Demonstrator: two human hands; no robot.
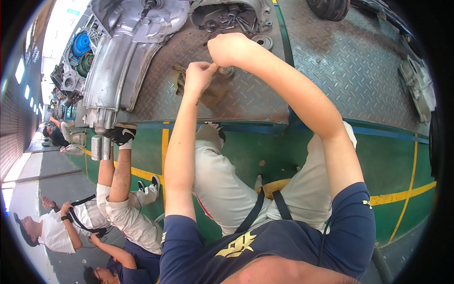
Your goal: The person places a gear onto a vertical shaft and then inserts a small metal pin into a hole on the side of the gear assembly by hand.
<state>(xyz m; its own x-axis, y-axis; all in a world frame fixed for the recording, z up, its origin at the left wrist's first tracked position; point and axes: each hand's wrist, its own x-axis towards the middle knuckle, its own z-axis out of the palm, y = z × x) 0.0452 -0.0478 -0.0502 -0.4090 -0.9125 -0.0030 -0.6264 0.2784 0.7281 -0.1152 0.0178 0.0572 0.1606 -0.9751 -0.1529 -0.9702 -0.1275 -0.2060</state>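
Observation:
My left hand (199, 77) is closed in a pinch, thumb and forefinger pressed together over the metal bench. Just beyond it, my right hand (228, 50) is bent over with its fingers curled and turned away. The two hands nearly meet, and whatever is between their fingers is hidden or too small to name. A toothed metal gear (228, 73) shows partly below my right wrist. Under and beside my left hand lies a brown piece of cloth or paper (214, 94). Another gear (263, 42) rests to the right of my right hand.
A large silver gearbox housing (116, 71) stands at the left. Beyond my hands, an open housing (231, 12) has several small metal parts by it. The bench has a tread-plate top (255, 97). Other people (52, 222) are at the lower left.

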